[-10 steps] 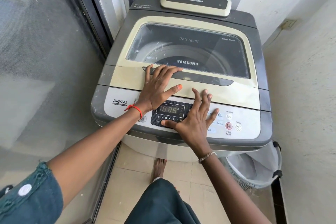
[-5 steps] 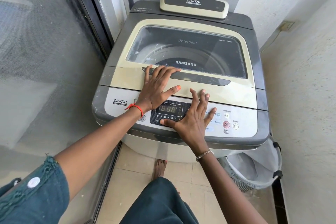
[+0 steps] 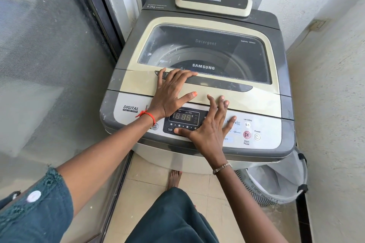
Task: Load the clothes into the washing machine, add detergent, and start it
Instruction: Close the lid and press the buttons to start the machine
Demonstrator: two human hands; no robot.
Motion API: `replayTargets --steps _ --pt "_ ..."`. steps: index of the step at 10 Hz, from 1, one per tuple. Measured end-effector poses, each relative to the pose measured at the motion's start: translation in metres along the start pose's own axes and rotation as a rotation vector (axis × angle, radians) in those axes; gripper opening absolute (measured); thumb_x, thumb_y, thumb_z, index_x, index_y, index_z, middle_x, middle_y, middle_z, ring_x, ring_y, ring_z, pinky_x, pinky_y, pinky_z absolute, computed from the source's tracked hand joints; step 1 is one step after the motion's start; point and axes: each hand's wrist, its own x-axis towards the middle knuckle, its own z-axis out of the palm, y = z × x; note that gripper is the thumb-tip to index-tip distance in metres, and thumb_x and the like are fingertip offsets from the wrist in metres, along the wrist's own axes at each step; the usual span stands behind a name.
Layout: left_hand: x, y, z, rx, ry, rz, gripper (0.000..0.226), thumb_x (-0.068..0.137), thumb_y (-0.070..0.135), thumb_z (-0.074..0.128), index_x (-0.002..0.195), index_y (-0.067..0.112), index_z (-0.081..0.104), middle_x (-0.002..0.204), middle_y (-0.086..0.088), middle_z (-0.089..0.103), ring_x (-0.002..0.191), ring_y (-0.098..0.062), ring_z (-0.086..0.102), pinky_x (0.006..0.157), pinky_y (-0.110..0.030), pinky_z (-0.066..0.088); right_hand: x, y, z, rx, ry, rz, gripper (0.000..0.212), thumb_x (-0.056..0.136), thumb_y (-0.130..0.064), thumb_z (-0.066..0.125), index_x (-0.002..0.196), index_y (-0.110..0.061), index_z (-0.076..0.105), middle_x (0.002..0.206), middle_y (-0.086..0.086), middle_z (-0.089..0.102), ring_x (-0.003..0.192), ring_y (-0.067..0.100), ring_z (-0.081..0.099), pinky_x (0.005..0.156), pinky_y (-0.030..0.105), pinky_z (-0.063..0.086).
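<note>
Head view: spread right hand over half-hidden control panel, spread left hand flat on lid.

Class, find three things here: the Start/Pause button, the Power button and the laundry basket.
Start/Pause button [image 3: 246, 134]: head view, centre of its red face.
Power button [image 3: 257, 136]: head view, centre of its white face.
laundry basket [image 3: 262, 193]: head view, its slatted outer wall.

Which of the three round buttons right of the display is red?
The Start/Pause button, labelled below it. The L/S button above it and the Power button to its right are both white.
</note>
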Motion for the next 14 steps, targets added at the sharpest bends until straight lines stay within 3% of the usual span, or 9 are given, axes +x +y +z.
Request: replayTargets --steps 3,5,6,7,8,10,11,12,14 --pt "-0.001 0.002 -0.001 0.016 -0.01 -0.006 0.062 0.081 0.059 0.032 0.131 0.026 0.047 0.128 0.008 0.051 0.127 -0.015 0.038 0.111 -0.05 0.009 0.0 -0.001 -0.001 -0.003 0.001 -0.004 0.114 0.056 -0.059 0.076 0.144 -0.024 0.013 0.157 0.003 -0.008 0.142 0.016 -0.02 0.109 0.047 -0.022" --pt "-0.002 0.006 -0.006 -0.123 -0.032 0.07 0.061 0.087 0.047 0.031 0.137 0.014 0.045 0.142 0.0 0.046 0.139 -0.015 0.029 0.115 -0.048 0.001 -0.001 -0.002 0.0 0.022 0.005 -0.008 0.113 0.056 -0.057 0.077 0.144 -0.024 0.014 0.157 0.004 -0.005 0.143 0.016 -0.017 0.11 0.046 -0.021" --pt "-0.015 0.012 -0.006 -0.363 -0.16 0.187 0.055 0.09 0.031 0.037 0.136 0.002 0.042 0.143 -0.01 0.042 0.139 -0.016 0.029 0.118 -0.038 0.014 -0.003 -0.003 -0.004 0.104 0.007 -0.079 0.108 0.062 -0.046 0.079 0.144 -0.018 0.015 0.156 0.004 0.007 0.145 0.015 -0.001 0.116 0.046 -0.01" --pt "-0.027 0.02 -0.004 -0.594 -0.219 0.062 0.052 0.09 0.026 0.039 0.134 -0.001 0.041 0.139 -0.013 0.045 0.133 -0.009 0.039 0.114 -0.026 0.026 0.003 -0.002 -0.009 0.337 -0.001 -0.242 0.094 0.069 -0.026 0.079 0.14 0.0 0.023 0.147 0.016 0.027 0.139 0.023 0.022 0.116 0.041 0.02" --pt "-0.028 0.024 -0.005 -0.724 -0.219 -0.09 0.05 0.092 0.023 0.033 0.131 -0.007 0.045 0.136 -0.018 0.049 0.132 -0.02 0.043 0.113 -0.03 0.029 0.007 0.004 -0.006 0.303 0.001 -0.308 0.083 0.073 -0.027 0.075 0.134 0.009 0.031 0.144 0.024 0.03 0.138 0.027 0.024 0.115 0.038 0.023" --pt "-0.026 0.019 0.0 -0.744 -0.198 -0.109 0.047 0.095 0.019 0.024 0.125 -0.005 0.052 0.13 -0.009 0.052 0.13 -0.018 0.045 0.113 -0.031 0.029 0.006 0.004 0.0 0.279 0.052 -0.277 0.091 0.071 -0.028 0.079 0.132 0.016 0.029 0.142 0.028 0.031 0.136 0.026 0.024 0.116 0.026 0.02" --pt "-0.024 0.016 0.004 -0.715 -0.18 -0.074 0.044 0.095 0.015 0.025 0.124 -0.004 0.052 0.129 -0.007 0.051 0.129 -0.018 0.047 0.112 -0.032 0.03 0.005 0.001 0.004 0.233 0.063 -0.254 0.092 0.072 -0.035 0.076 0.132 0.017 0.029 0.142 0.03 0.031 0.135 0.028 0.024 0.116 0.027 0.021" --pt "-0.023 0.013 0.004 -0.697 -0.162 -0.029 0.041 0.095 0.011 0.025 0.124 -0.004 0.05 0.129 -0.007 0.049 0.127 -0.019 0.048 0.111 -0.033 0.032 0.006 0.0 0.007 0.212 0.076 -0.245 0.091 0.073 -0.037 0.073 0.13 0.019 0.03 0.14 0.033 0.031 0.134 0.032 0.026 0.114 0.038 0.027" --pt "-0.023 0.013 0.004 -0.668 -0.154 0.004 0.041 0.094 0.008 0.026 0.122 -0.008 0.05 0.127 -0.008 0.048 0.126 -0.024 0.049 0.11 -0.036 0.034 0.006 0.001 0.008 0.193 0.112 -0.249 0.087 0.073 -0.037 0.073 0.125 0.02 0.033 0.135 0.037 0.035 0.131 0.034 0.029 0.114 0.034 0.028"
